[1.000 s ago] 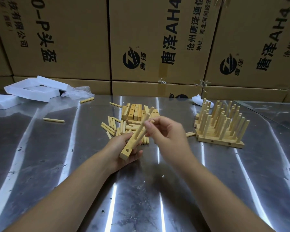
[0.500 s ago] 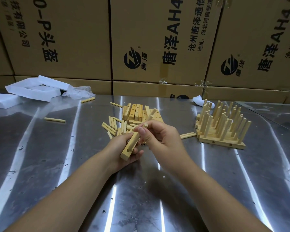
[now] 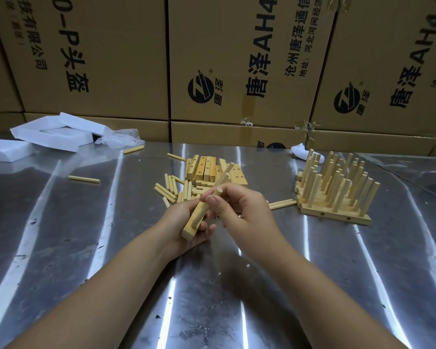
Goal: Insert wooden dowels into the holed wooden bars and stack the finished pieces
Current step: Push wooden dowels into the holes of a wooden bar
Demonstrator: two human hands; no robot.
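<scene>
Head view. The likeliest slip, as I judge it, is the short round pale wooden dowel (image 3: 218, 192) going into its hole askew. If the push is off the hole's line, it could jam or lever the pale square-section holed wooden bar (image 3: 189, 229) out of the palm. Loose dowels (image 3: 171, 189) just left of the pile of unfilled holed bars (image 3: 210, 170) are round and could roll if nudged.

The left hand (image 3: 180, 224), nearer the camera than that pile, has its fingers curled under and round the bar. It holds the bar tilted, with the far end raised. The right hand (image 3: 244, 214), beside it, pinches the dowel between thumb and bent fingers, the other fingers loosely folded. The finished stack of dowelled bars (image 3: 335, 210) stands well right of the pile on the shiny steel table (image 3: 61, 235).
</scene>
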